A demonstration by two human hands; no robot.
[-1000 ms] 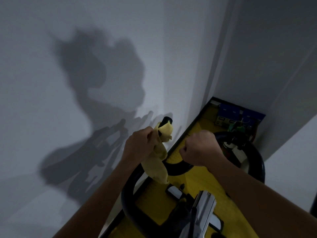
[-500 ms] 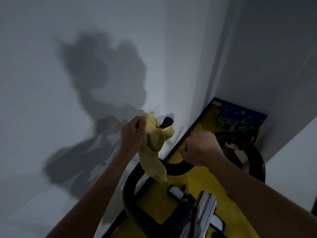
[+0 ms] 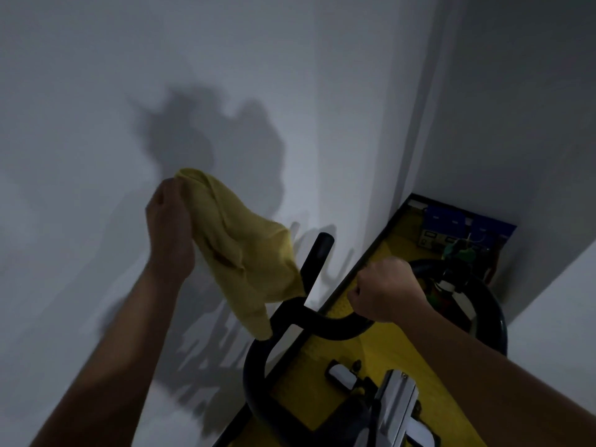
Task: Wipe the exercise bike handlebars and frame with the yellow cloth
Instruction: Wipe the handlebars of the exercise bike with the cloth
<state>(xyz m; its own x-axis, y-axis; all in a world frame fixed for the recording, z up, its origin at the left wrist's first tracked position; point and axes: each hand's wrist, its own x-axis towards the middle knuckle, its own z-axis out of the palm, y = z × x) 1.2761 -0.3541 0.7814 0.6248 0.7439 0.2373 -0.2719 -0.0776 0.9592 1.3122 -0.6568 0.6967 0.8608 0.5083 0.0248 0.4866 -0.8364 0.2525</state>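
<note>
Overhead, left hand [image 3: 169, 227] lifts yellow cloth [image 3: 245, 253]; right hand [image 3: 383, 290] grips handlebars [image 3: 322, 324].

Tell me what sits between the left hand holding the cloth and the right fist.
In the head view, the yellow cloth hangs from the left hand, then the upright black handlebar horn stands before the right hand, which grips the handlebar's curved bar.

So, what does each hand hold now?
Left hand: closed on the yellow cloth.
Right hand: closed on the handlebar.

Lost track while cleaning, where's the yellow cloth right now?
Left of centre, the yellow cloth hangs from the raised left hand, beside the handlebar's upright black tip.
</note>
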